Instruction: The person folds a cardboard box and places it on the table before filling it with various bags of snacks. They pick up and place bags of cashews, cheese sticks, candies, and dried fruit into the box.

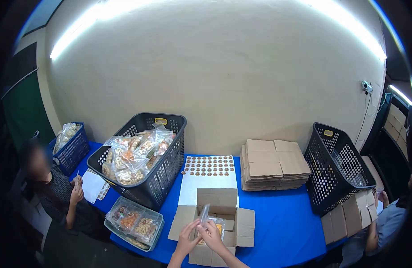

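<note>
An open cardboard box (245, 228) stands at the front of the blue table with its flaps folded out. Over it, a clear plastic packet (205, 211) is held on edge between my two hands; its contents are hard to make out. My left hand (187, 240) is closed on the packet from the left. From the right, my right hand (212, 236) pinches the same packet, its fingers close to the left ones. Inside the box lies another clear packet (220, 223) with yellowish contents, partly hidden by my right hand.
Left of the box sit a tub of snack packets (157, 231) and a large black basket (163, 183) filled with packets. A sticker sheet (209, 178) lies behind the box. Flattened cartons (275, 163) and another black basket (322, 178) stand right. People (49, 192) work at both sides.
</note>
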Motion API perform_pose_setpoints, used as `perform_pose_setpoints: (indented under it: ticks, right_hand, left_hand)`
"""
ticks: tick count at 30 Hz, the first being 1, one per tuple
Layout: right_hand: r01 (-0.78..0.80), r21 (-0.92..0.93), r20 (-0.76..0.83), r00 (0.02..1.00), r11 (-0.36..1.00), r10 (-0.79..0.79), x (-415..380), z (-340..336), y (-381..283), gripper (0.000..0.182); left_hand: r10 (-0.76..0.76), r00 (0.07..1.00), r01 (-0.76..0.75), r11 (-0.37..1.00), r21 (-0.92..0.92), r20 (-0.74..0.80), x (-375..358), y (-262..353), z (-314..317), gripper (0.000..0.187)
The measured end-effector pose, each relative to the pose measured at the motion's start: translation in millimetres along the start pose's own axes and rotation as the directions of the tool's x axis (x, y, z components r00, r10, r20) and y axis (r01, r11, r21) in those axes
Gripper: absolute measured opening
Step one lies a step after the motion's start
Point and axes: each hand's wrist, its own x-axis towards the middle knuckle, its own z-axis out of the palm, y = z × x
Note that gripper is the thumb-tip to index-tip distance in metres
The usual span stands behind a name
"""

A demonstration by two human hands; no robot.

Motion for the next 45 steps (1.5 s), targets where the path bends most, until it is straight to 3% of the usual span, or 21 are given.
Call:
perform_pose_setpoints:
  ticks: [2,4,8,9,12,13,16,17,20,21,24,29,32,35,38,41,42,44,45]
  right_hand:
    - [0.131,-0.138,0.035,0.991,0.982,-0.128,1.6,-0.5,3.3,0.022]
    - [0.152,-0.311,-0.012,0.986,0.938,-0.164,1.1,-2.9,-6.3,0.032]
    - [0.127,-0.555,-0.129,0.963,0.822,-0.236,9.9,-11.8,-21.2,0.048]
    - [0.170,-0.634,-0.126,0.940,0.755,-0.317,13.8,-15.1,-25.4,0.036]
    - [0.140,-0.552,0.170,0.984,0.822,-0.054,18.3,-20.9,-11.6,0.023]
    - [0.241,-0.516,0.110,0.970,0.822,-0.215,19.4,-14.8,-7.4,0.020]
    - [0.136,-0.369,0.155,0.984,0.919,-0.083,18.2,-11.7,-12.2,0.023]
    - [0.165,-0.362,0.156,0.981,0.917,-0.115,18.2,-7.5,-8.9,0.026]
    - [0.130,-0.352,0.046,0.992,0.927,-0.121,13.2,6.0,-16.6,0.025]
    - [0.133,-0.355,0.050,0.991,0.925,-0.123,12.9,6.1,-17.8,0.027]
    - [0.126,-0.351,0.113,0.989,0.928,-0.091,8.6,2.2,-14.5,0.023]
    - [0.034,-0.211,0.110,0.994,0.977,-0.010,-7.9,0.4,-14.1,0.017]
    - [0.024,-0.157,0.121,0.993,0.987,-0.005,-10.8,2.5,-14.0,0.017]
    - [-0.003,-0.129,0.165,0.986,0.992,0.025,-14.0,1.3,-22.3,0.016]
    - [-0.119,-0.014,0.209,0.971,0.993,0.119,-20.8,-5.0,-20.5,0.014]
    - [-0.250,0.205,0.246,0.949,0.946,0.198,-40.6,-7.2,-26.7,0.012]
    - [-0.291,0.289,0.259,0.941,0.912,0.218,-49.9,-7.0,-28.6,0.012]
    - [-0.334,0.331,0.179,0.940,0.883,0.289,-53.9,-17.5,-3.4,0.012]
    - [-0.353,0.352,0.137,0.936,0.867,0.325,-54.0,-25.2,7.8,0.014]
  left_hand:
    - [-0.035,0.996,0.033,0.999,-0.025,-0.085,-4.1,-11.3,8.2,0.021]
    - [-0.154,0.978,0.142,0.985,-0.097,-0.138,-1.3,-11.6,6.6,0.016]
    - [-0.255,0.954,0.250,0.967,-0.054,-0.157,7.2,-14.0,3.3,0.026]
    - [-0.282,0.953,0.275,0.959,-0.070,-0.110,8.3,-14.6,2.7,0.026]
    - [-0.113,0.993,0.115,0.983,0.140,-0.019,11.0,-19.6,5.5,0.025]
    - [-0.123,0.992,0.127,0.984,0.125,-0.038,12.0,-21.4,5.8,0.025]
    - [-0.160,0.983,0.167,0.983,0.076,-0.090,14.7,-23.7,6.4,0.025]
    - [-0.262,0.952,0.258,0.965,-0.050,-0.159,14.8,-21.6,9.2,0.029]
    - [-0.261,0.934,0.257,0.965,-0.048,-0.244,26.0,-13.0,6.3,0.034]
    - [-0.346,0.904,0.331,0.938,-0.099,-0.251,28.4,-10.5,5.1,0.036]
    - [-0.350,0.882,0.332,0.937,-0.109,-0.316,32.8,-19.6,3.4,0.036]
    - [-0.419,0.856,0.397,0.908,-0.136,-0.302,29.2,-21.9,3.7,0.034]
    - [-0.309,0.880,0.352,0.934,0.057,-0.360,30.0,-23.9,3.2,0.033]
    - [-0.103,0.899,0.225,0.943,0.245,-0.426,35.2,-19.4,3.3,0.031]
    - [0.023,0.949,0.080,0.948,0.309,-0.314,39.4,-13.5,-7.5,0.029]
    - [-0.395,0.857,0.385,0.918,-0.098,-0.330,42.5,-35.6,-20.0,0.029]
    - [-0.436,0.842,0.339,0.886,-0.316,-0.319,44.6,-54.7,-31.7,0.032]
    - [-0.479,0.824,0.292,0.818,-0.496,-0.304,40.4,-66.7,-54.6,0.031]
    - [-0.449,0.849,0.288,0.835,-0.468,-0.278,38.5,-59.9,-55.3,0.028]
